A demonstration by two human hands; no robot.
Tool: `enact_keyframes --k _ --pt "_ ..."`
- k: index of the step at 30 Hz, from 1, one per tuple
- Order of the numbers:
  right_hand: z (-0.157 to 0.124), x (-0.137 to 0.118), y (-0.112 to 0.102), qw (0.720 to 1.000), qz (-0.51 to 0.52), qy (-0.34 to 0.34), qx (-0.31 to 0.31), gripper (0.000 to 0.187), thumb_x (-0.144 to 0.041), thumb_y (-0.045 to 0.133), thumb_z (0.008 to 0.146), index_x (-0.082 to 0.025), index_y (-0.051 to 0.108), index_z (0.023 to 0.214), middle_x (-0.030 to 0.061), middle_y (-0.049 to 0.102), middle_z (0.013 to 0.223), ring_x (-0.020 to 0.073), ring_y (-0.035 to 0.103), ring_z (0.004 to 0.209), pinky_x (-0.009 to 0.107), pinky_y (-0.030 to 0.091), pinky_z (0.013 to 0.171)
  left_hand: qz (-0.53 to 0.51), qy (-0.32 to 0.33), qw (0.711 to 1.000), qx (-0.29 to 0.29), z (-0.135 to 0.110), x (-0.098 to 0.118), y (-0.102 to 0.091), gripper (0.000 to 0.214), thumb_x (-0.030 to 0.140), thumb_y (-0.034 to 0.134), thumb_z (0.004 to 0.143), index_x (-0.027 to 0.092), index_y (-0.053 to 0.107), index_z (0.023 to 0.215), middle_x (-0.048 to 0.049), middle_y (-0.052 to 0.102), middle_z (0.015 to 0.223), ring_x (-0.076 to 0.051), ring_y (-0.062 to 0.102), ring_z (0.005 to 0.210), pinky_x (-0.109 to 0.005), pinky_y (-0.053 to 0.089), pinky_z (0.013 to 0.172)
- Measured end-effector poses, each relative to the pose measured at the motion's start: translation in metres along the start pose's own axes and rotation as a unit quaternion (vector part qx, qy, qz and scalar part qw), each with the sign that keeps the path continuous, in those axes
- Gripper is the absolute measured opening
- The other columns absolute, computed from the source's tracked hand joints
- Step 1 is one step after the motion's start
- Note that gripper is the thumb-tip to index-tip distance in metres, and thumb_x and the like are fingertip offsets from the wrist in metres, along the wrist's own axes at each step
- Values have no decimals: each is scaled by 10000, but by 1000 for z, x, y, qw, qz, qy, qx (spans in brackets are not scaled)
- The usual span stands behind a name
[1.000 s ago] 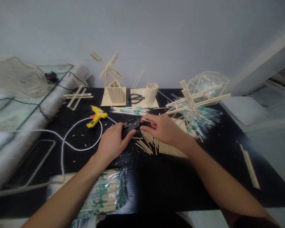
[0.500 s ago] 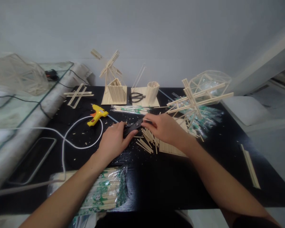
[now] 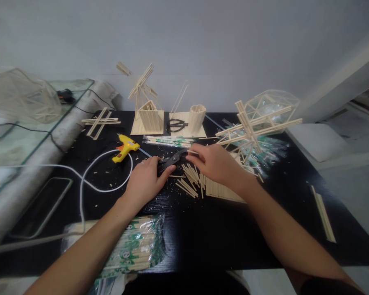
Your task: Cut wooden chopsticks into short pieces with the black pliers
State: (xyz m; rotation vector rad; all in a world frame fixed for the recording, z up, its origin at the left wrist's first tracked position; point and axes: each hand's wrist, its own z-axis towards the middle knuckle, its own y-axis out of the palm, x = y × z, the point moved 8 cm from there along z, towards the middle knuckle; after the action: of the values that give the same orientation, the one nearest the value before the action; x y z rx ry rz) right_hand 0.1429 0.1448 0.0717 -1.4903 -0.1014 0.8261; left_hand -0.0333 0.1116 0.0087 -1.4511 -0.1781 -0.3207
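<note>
My left hand is closed around the dark handles of a pair of pliers, whose jaws point right. In a pinch, my right hand holds a thin wooden stick close to those jaws. Whether the jaws touch the stick, I cannot tell. Below the hands lies a pile of short cut sticks. A flat panel of sticks is partly hidden under my right forearm.
A yellow glue gun with a white cable lies left. Behind stand a stick windmill model and a round stick cup near black scissors. Another stick model stands right. Packaged sticks lie in front.
My left hand and the pliers have shifted slightly left, and more of the pliers' jaws shows. My right hand has moved a little, still pinching the stick.
</note>
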Motion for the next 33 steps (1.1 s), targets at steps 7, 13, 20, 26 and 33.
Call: enact_keyframes --k 7,13,20,26,33 --pt "1 7 2 1000 -14 9 1 167 -288 570 965 -167 683 946 15 597 619 141 469 546 290 268 573 6 -19 1000 -9 2 -4 0 675 719 345 948 132 631 1117 -200 718 1041 -362 685 969 -479 524 850" --pt "1 8 -4 999 6 17 28 232 -330 507 1002 -171 644 904 13 584 630 140 456 544 299 268 575 3 -41 999 -12 2 -6 -2 640 699 355 957 141 630 1107 -188 719 1062 -362 685 1003 -464 527 838" --pt "-1 5 -11 995 75 14 62 270 -336 371 1057 -205 575 939 -16 526 610 147 467 548 311 277 591 -15 -54 998 -11 2 -8 -4 642 693 297 974 163 635 1106 -162 734 1047 -336 704 962 -417 532 783" --pt "-2 7 -8 991 110 21 71 266 -355 429 1033 -206 580 873 -26 502 580 135 447 538 304 300 595 -53 -49 997 1 1 -6 -9 618 677 296 982 181 638 1119 -130 745 1011 -325 709 940 -401 519 780" --pt "0 -1 0 973 227 21 37 208 -298 443 1017 -193 572 892 -23 541 661 126 482 594 290 355 624 -108 -36 993 27 -2 -2 -16 600 673 315 978 181 635 1106 -117 736 1013 -311 698 936 -398 507 800"
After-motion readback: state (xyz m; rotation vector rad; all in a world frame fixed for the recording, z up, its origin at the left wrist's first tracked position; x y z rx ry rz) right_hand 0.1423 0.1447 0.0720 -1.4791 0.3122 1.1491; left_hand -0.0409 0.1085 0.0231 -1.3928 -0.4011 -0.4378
